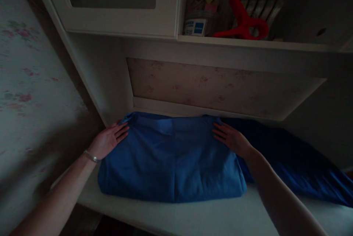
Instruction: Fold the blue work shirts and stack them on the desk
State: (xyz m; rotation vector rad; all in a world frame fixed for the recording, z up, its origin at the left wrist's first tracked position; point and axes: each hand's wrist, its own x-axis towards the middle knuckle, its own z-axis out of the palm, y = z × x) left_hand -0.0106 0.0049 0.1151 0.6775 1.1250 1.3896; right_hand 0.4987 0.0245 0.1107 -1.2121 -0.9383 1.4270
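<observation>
A folded blue cloth (173,158) lies on a white surface, with a seam or crease running down its middle. My left hand (109,140) rests at its far left corner, fingers stretched out over the fabric; the thumb side is partly hidden at the edge. On the opposite side, my right hand (231,138) lies with fingers extended on the cloth's far right corner. Neither hand is wrapped round the fabric. A darker blue, shiny cloth (278,155) spreads out behind and beyond my right forearm.
The white tabletop (171,215) ends at a front edge at lower left. Above stands a white cabinet (124,22) whose shelf holds a red plastic clamp-like object (248,26) and a clear tub (197,26). Floral-papered wall (24,81) bounds the left.
</observation>
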